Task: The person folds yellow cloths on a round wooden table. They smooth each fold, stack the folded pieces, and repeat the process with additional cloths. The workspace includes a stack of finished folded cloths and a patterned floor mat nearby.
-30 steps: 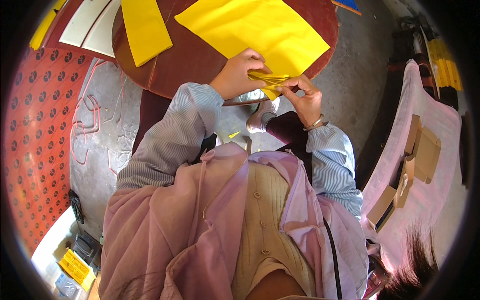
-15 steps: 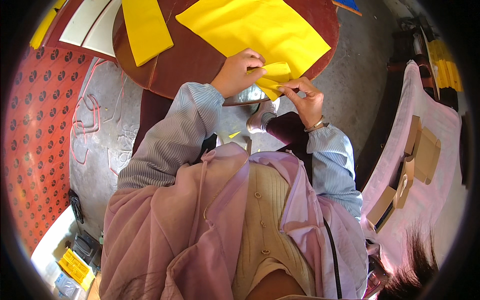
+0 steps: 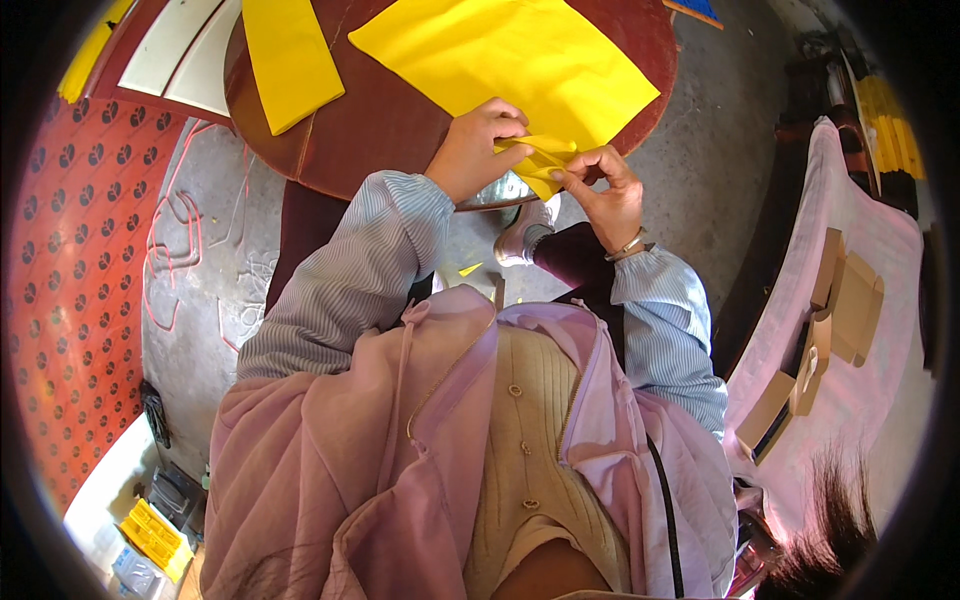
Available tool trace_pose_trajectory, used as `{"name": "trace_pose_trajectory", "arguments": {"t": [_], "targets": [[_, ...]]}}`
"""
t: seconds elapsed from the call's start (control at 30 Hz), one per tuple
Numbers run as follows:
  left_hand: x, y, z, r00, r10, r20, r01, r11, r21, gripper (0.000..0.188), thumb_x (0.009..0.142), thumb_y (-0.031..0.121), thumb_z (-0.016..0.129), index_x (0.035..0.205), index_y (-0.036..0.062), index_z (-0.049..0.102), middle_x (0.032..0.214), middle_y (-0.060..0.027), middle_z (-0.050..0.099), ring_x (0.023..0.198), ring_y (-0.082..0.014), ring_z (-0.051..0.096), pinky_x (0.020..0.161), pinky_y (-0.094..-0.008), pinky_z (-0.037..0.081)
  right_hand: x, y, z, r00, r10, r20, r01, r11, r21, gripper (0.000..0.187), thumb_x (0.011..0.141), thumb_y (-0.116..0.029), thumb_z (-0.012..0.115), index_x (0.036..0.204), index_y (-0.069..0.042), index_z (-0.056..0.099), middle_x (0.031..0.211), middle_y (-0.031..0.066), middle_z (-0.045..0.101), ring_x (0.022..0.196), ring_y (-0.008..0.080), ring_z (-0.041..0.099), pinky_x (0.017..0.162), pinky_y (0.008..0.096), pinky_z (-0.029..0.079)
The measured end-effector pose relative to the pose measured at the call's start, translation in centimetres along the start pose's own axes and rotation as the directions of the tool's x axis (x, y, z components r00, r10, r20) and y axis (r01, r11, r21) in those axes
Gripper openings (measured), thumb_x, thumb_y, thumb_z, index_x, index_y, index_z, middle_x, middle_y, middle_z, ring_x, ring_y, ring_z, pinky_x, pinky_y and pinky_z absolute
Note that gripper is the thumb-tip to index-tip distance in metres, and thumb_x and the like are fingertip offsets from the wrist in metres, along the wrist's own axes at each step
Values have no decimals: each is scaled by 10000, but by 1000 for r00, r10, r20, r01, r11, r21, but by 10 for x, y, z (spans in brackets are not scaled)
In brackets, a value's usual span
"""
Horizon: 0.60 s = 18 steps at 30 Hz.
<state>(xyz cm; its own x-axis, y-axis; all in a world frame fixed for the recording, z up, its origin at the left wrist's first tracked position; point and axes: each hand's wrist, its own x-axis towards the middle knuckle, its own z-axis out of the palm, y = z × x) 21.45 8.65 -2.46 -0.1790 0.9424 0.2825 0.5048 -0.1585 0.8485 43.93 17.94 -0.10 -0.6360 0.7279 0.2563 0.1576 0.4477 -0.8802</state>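
Only one view is given: shot from head height, aimed steeply down, close over the round table [image 3: 400, 130], fisheye-bent at the rim.

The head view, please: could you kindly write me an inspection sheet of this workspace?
Surface: round dark red-brown table.
Job's things: small folded yellow paper piece pinched by both hands, at the near edge of a large yellow sheet.
Clutter: yellow strip; yellow scrap on the floor.
Grippers: left hand and right hand both grip the piece.
Cables: nothing seen.
Surroundings: red patterned mat; cardboard pieces on pink cloth.
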Motion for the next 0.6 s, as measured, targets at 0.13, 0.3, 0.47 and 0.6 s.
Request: {"name": "trace_pose_trajectory", "arguments": {"t": [0.13, 0.3, 0.47, 0.6], "targets": [[1, -2, 3, 998, -17, -62, 17, 1000, 10, 210, 899, 194, 801, 1008, 16, 782, 1115, -101, 739, 970, -272, 731, 871, -348, 577, -2, -4, 0, 1000, -27, -14, 26, 998, -63, 175, 835, -62, 903, 929, -24, 761, 876, 43, 697, 783, 131, 667, 720, 284, 544], [3, -4, 2, 998, -10, -62, 9, 1000, -17, 215, 901, 208, 793, 994, 15, 788, 1105, -115, 737, 972, -282, 726, 869, -360, 573, 0, -3, -5, 986, -158, 45, 163, 977, -139, 135, 849, -66, 889, 954, -35, 809, 896, 69, 742, 778, 148, 683, 714, 292, 554], [3, -5, -1, 1000, 0, -24, 0, 1000, -13, 208, 927, 193, 770, 1038, 18, 786, 1141, -106, 741, 1008, -274, 727, 893, -353, 574, 0, -2, -6, 998, -39, 56, 42, 997, -59, 131, 858, -66, 882, 965, -24, 819, 879, 64, 751, 777, 141, 689, 717, 285, 552], [4, -6, -4, 1000, 23, -7, -23, 1000, -15, 204, 931, 179, 758, 1057, 21, 784, 1151, -108, 733, 1029, -278, 724, 909, -358, 572, -1, -3, -6, 998, 30, 56, -28, 999, -39, 140, 854, -65, 887, 960, -13, 812, 876, 58, 743, 771, 132, 683, 716, 278, 546]]}}
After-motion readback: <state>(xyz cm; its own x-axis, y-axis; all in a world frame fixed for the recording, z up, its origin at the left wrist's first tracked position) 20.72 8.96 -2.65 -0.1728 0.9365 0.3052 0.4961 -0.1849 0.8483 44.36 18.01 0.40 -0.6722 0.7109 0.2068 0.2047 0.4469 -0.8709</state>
